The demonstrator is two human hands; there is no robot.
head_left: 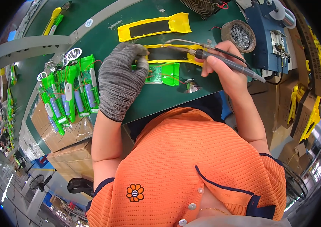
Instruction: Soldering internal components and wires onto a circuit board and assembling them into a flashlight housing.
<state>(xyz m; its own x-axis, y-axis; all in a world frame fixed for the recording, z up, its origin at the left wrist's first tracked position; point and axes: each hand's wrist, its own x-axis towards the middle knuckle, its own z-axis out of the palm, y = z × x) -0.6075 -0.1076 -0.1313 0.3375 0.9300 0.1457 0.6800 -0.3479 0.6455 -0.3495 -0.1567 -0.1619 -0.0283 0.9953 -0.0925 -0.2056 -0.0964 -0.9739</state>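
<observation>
My right hand (224,68) grips a soldering iron (226,62) like a pen. Its metal tip and a thin curved feed tube reach left over a yellow plastic casing (193,53) with a black panel. At that casing's left end is my left hand (123,79), in a grey knitted glove, fingers curled and thumb pressed in; what they pinch is hidden. Just below the yellow casing lies a green casing (171,73) with a circuit board, partly covered by the glove. A wire runs from it to a small round reflector lamp (192,86) near the table edge.
Another yellow casing (151,29) lies farther back. Several green lamp assemblies (69,90) stand at left. A round bowl of metal scraps (239,36) and a blue machine (268,38) occupy the right. A grey metal frame (54,41) crosses the far left; cardboard boxes (69,159) sit below.
</observation>
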